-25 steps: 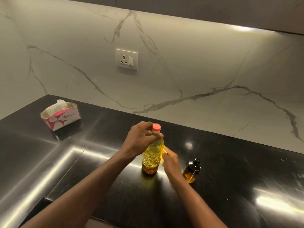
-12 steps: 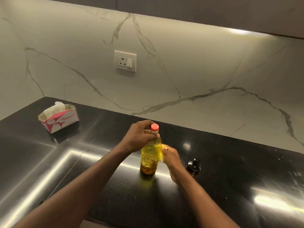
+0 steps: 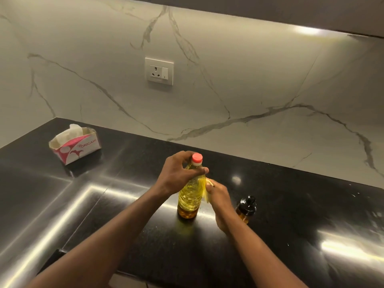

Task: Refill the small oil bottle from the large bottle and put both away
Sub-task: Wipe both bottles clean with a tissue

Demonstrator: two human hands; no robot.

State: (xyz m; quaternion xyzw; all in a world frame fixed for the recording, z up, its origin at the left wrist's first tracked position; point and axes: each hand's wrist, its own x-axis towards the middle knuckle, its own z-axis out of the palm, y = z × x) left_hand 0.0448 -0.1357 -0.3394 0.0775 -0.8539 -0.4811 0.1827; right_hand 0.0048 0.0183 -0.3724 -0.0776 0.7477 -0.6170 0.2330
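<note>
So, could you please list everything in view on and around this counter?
large bottle: one, yellow oil, red cap on, upright mid-counter
small bottle: one, amber, black top, right of the large one
tissue box: one, pink and white, far left
socket: one, white, on the wall
counter: one, black, glossy
wall: one, white marble, grey veins
left hand: grips the large bottle's neck
right hand: at the bottle's right side; grip unclear

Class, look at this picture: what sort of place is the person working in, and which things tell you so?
Most likely a home kitchen: a black stone counter against a marble wall with a socket, and oil bottles on the counter.
</note>
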